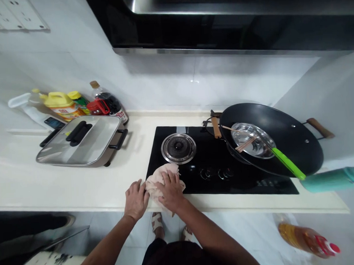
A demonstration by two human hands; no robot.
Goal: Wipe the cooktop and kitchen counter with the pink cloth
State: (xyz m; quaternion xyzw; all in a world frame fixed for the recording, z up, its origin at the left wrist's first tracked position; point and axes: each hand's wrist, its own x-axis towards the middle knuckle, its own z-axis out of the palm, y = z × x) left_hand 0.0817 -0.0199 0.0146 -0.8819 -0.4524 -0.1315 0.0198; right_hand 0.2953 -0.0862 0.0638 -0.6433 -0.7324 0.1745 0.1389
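A pale pink cloth (154,182) lies bunched over the front left corner of the black glass cooktop (194,186) and the counter edge. My right hand (171,191) presses down on it, fingers bent into its folds. Just to the left, my left hand (136,200) rests on the white counter with its fingers a little apart, its fingertips close beside the cloth. Behind the cloth is the left burner (178,148), a round metal ring with a dark centre. Two control knobs (216,173) sit to the right of my right hand.
On the right burner stands a black wok (300,142) holding a metal bowl (241,135) and a green-handled utensil (288,163). A teal bottle (328,180) lies near it. Leftward are a lidded electric pan (104,147) and several bottles. A range hood (219,33) overhangs; an oil bottle (305,238) is below.
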